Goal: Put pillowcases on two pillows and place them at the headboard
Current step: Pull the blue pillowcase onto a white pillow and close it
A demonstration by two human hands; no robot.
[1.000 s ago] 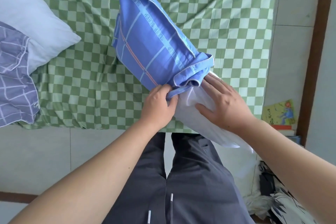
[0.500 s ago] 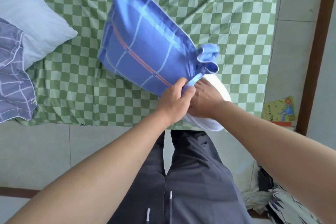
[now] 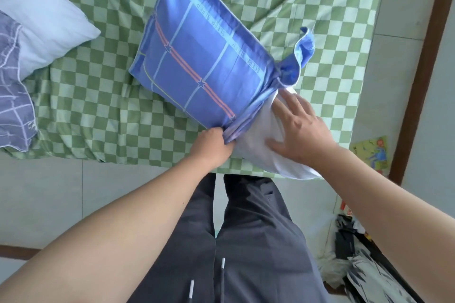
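Left hand grip bunching blue pillowcase hem, right hand flat (fingers spread) on white pillow

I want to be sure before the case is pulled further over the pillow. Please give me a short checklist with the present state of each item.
1. Left hand grips the bunched open edge of the blue pillowcase: ok.
2. Right hand rests flat with spread fingers on the white pillow: ok.
3. Pillow fully inside the case: not ok, its near end is bare.
4. Far corners of the pillow filling the case corners: cannot tell.
5. Pillow supported by the green checked bed: ok, though its bare end reaches the bed's edge.
6. Second pillow covered: not ok, mostly bare.
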